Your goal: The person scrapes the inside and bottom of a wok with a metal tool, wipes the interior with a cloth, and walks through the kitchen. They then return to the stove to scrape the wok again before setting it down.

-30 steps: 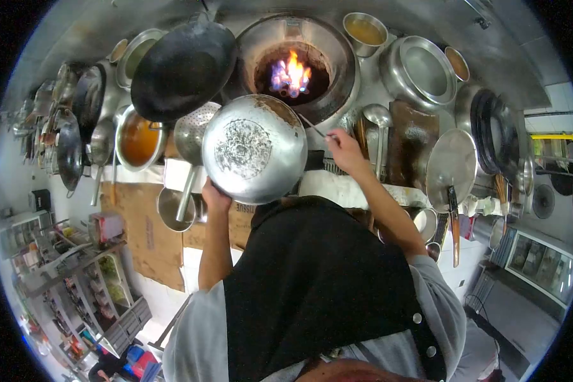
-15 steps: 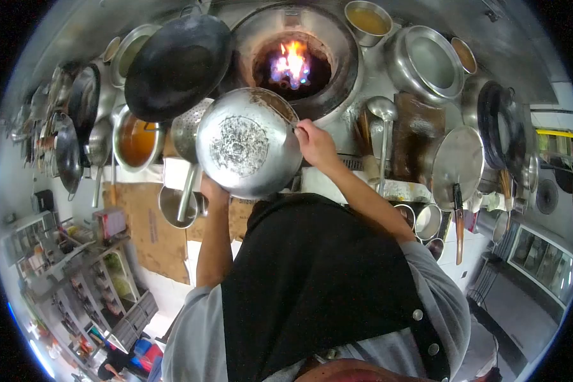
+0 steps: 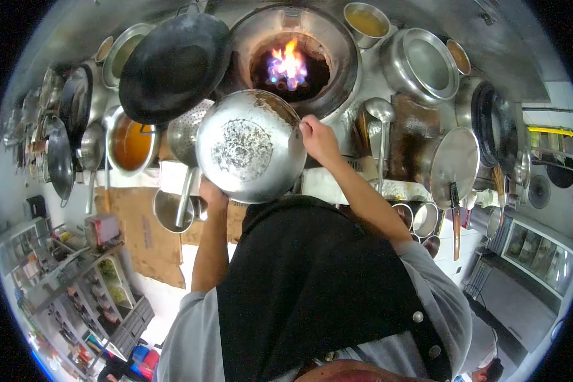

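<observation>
A large silver metal bowl (image 3: 245, 143) is tipped on its side in front of the burner, its scuffed, blackened bottom facing me. My right hand (image 3: 320, 140) is closed on its right rim, thumb on the near side. At the lower left edge my left hand (image 3: 214, 194) grips the bowl, its fingers mostly hidden behind it. What the bowl has inside cannot be seen. Just beyond, an orange and blue flame (image 3: 288, 69) burns inside the round wok burner (image 3: 347, 63). Left of the bowl lies a perforated strainer ladle (image 3: 183, 137) with a metal handle.
A black wok (image 3: 175, 70) leans at the burner's left. Nearby stand a pot of orange-brown liquid (image 3: 132, 145), a ladle (image 3: 381, 111), a large metal pot (image 3: 449, 63) and a round mesh skimmer (image 3: 455, 162) with a wooden handle. Part of another person (image 3: 487, 369) shows at lower right.
The bowl has shifted slightly right relative to the stove, still in both my hands. My view has moved a little, and part of a person's head now shows at lower right.
</observation>
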